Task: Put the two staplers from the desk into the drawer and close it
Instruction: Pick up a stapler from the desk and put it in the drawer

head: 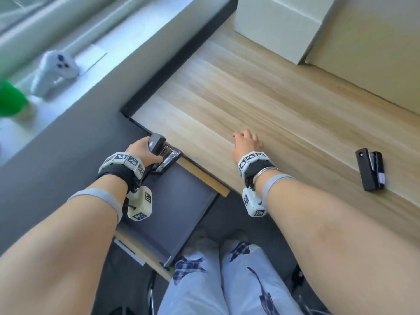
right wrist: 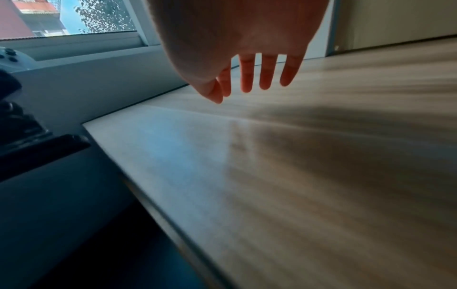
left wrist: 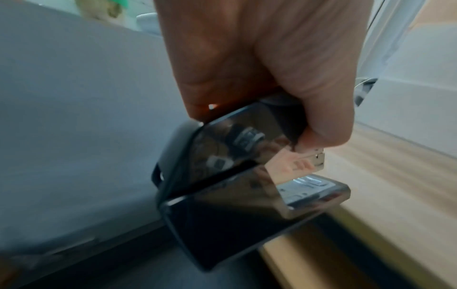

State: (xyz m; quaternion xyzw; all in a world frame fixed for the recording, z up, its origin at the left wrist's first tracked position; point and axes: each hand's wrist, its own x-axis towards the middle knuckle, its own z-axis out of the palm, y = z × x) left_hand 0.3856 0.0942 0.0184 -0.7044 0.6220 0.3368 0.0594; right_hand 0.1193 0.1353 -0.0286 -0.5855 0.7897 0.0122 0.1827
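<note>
My left hand (head: 142,149) grips a black and chrome stapler (head: 164,153) by its top arm, over the far corner of the open dark drawer (head: 177,205). In the left wrist view the fingers (left wrist: 321,93) curl round that stapler (left wrist: 235,176), whose mouth gapes open beside the desk edge. A second black stapler (head: 370,169) lies on its side on the wooden desk (head: 261,105), at the right near the front edge. My right hand (head: 246,142) hovers over the desk with relaxed fingers (right wrist: 265,72) and holds nothing.
A white box (head: 279,23) stands at the back of the desk. On the window sill at the left lie a white game controller (head: 54,71) and a green object (head: 10,98). My legs (head: 227,280) are below the drawer front.
</note>
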